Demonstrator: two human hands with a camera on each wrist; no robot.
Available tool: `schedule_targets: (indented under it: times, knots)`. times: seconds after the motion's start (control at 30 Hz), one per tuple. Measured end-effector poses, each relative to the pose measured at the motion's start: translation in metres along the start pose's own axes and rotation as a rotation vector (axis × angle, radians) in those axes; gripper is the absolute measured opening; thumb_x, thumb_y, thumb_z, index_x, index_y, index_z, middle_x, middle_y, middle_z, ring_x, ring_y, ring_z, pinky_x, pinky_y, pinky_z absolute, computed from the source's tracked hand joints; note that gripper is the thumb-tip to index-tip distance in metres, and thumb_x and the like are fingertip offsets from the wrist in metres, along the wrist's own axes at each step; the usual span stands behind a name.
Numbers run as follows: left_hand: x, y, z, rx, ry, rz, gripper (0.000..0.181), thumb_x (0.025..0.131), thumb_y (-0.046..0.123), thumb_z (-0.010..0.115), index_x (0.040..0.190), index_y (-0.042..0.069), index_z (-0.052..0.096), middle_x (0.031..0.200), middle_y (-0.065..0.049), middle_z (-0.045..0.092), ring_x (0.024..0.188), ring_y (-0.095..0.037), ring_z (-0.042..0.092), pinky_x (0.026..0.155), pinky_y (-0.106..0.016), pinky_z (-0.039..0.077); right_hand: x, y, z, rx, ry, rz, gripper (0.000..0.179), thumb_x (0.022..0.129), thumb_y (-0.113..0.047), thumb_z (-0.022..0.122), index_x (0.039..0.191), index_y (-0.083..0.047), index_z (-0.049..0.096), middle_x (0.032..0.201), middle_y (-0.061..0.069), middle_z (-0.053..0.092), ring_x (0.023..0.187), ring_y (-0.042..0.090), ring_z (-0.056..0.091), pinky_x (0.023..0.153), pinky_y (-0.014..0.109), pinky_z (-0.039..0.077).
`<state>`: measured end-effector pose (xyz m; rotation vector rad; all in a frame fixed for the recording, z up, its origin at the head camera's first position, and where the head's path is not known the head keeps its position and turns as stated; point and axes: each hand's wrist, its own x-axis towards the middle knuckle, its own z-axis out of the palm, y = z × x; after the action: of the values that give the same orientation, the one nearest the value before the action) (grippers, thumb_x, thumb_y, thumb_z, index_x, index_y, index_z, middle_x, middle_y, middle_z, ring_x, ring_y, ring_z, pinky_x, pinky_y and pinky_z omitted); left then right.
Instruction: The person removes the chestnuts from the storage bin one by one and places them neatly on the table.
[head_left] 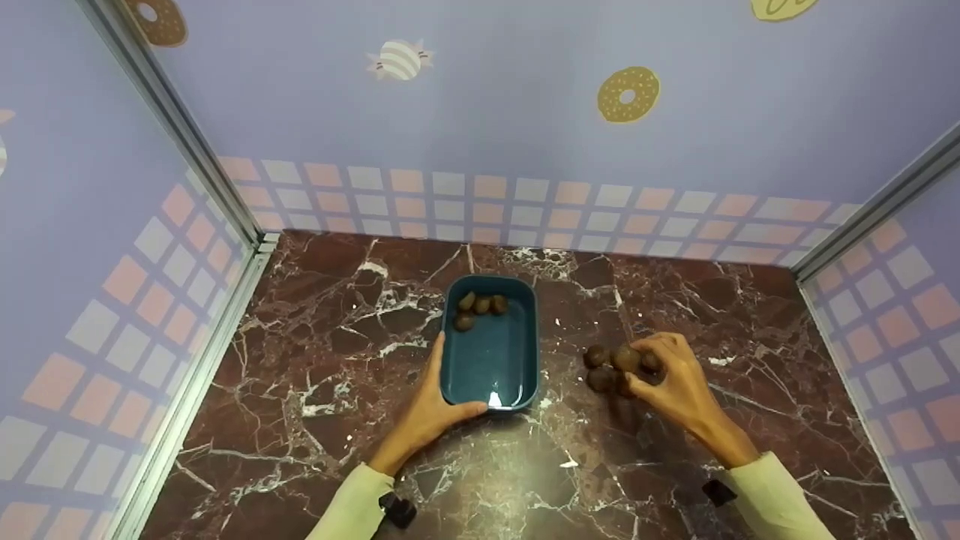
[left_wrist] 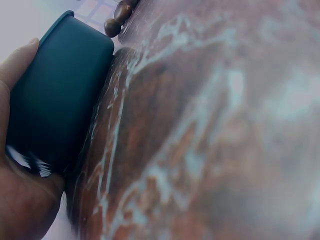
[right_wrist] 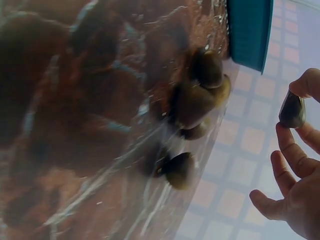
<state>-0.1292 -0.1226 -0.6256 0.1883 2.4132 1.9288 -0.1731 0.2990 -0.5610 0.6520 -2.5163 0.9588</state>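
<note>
A dark teal rectangular dish [head_left: 491, 360] stands on the marble surface, with several chestnuts [head_left: 482, 304] at its far left end. My left hand [head_left: 431, 401] holds the dish by its near left corner, fingers along the left side and thumb at the near end. In the left wrist view the dish's outer wall [left_wrist: 62, 85] shows beside the fingers. To the right of the dish, my right hand [head_left: 671, 379] pinches one chestnut [right_wrist: 292, 111] between thumb and fingertips, above the surface. Several loose chestnuts [right_wrist: 197, 102] lie in a cluster below that hand.
Brown marble with white veins [head_left: 360, 322] forms the work surface. A lilac back wall [head_left: 495, 112] with pink and white checks rises behind it, and side walls with metal edge strips [head_left: 225, 195] stand left and right. A small black wrist camera [head_left: 397, 510] sits on the left sleeve.
</note>
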Motion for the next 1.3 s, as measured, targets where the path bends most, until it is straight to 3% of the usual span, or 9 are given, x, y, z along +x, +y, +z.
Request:
schedule_targets:
  times: [0.1,0.4,0.8,1.03,1.3]
  knots:
    - [0.001,0.0,0.0,-0.001,0.004,0.005,0.143,0.076,0.034,0.104,0.179,0.018,0.006,0.184,-0.015,0.007,0.168,-0.039,0.013,0.132,-0.064,0.014,-0.008,0.005,-0.001,0.006,0.011,0.032,0.045,0.071,0.004,0.09,0.114,-0.001,0.077,0.113,0.014,0.072,0.114,0.031,0.059,0.099,0.026,0.044]
    - [0.0,0.002,-0.002,0.001,0.006,0.007,0.144,0.076,0.034,0.104,0.179,0.017,0.005,0.184,-0.016,0.007,0.168,-0.04,0.013,0.132,-0.065,0.014,-0.028,0.016,-0.002,-0.019,0.025,0.109,0.049,0.07,0.007,0.092,0.115,0.0,0.076,0.114,0.015,0.071,0.113,0.031,0.06,0.098,0.022,0.041]
    - [0.002,0.001,-0.001,-0.025,-0.001,0.039,0.144,0.077,0.032,0.104,0.179,0.014,0.004,0.184,-0.016,0.009,0.167,-0.038,0.017,0.131,-0.062,0.017,-0.052,0.027,-0.011,-0.007,0.024,0.268,0.046,0.074,0.006,0.092,0.117,0.004,0.076,0.119,0.022,0.074,0.116,0.036,0.06,0.099,0.028,0.039]
    - [0.003,0.001,0.0,-0.045,-0.008,0.036,0.144,0.077,0.031,0.104,0.179,0.013,0.004,0.184,-0.016,0.007,0.167,-0.039,0.016,0.132,-0.062,0.015,-0.065,0.034,-0.012,-0.032,0.013,0.327,0.047,0.077,0.003,0.094,0.12,0.003,0.075,0.12,0.023,0.074,0.115,0.037,0.063,0.098,0.024,0.04]
    - [0.001,0.003,0.0,0.001,0.012,0.007,0.146,0.074,0.036,0.105,0.179,0.019,0.006,0.185,-0.013,0.009,0.167,-0.037,0.018,0.132,-0.06,0.017,-0.072,0.039,-0.01,-0.035,-0.023,0.352,0.047,0.078,0.002,0.093,0.122,0.002,0.075,0.121,0.021,0.074,0.111,0.035,0.062,0.098,0.041,0.045]
